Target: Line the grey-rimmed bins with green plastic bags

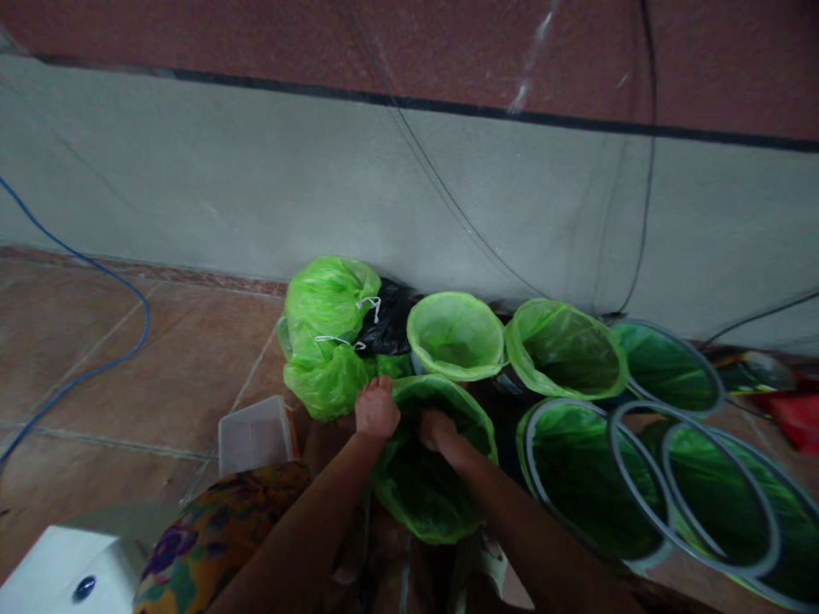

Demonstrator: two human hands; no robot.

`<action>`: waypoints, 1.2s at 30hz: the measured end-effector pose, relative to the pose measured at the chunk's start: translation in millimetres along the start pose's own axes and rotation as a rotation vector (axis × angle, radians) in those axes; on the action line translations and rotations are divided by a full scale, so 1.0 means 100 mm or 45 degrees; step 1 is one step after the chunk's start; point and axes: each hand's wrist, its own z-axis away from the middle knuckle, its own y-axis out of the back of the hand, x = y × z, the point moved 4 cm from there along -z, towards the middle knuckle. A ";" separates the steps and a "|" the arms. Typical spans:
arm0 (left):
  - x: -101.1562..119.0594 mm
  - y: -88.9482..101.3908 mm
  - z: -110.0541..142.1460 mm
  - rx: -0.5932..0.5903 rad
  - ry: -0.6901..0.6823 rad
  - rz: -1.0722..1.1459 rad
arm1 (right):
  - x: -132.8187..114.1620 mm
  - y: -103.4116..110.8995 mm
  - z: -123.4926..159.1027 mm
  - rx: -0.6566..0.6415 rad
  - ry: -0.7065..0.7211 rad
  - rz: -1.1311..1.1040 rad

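A bin lined with a bright green plastic bag [477, 409] stands directly in front of me, its mouth facing up. At its left rim my left hand [377, 408] is closed, gripping the edge of the green bag. My right hand [437, 426] reaches down inside the mouth; its fingers are hidden in the dark interior, so I cannot see whether they hold anything. Just left of the bin lie filled green bags [329, 298] tied with white string, next to a black bag [390, 320].
Two green-lined bins [454, 371] [569, 392] stand by the wall. Several more, some with grey rings [665, 535], crowd the right. A clear plastic box [252, 435], a white object [70, 563] and a blue cable [95, 371] are on the left. Something red [797, 409] lies far right.
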 end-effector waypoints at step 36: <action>0.19 0.05 -0.43 -0.220 -0.153 -0.090 | 0.89 0.42 0.08 0.278 -0.287 -0.116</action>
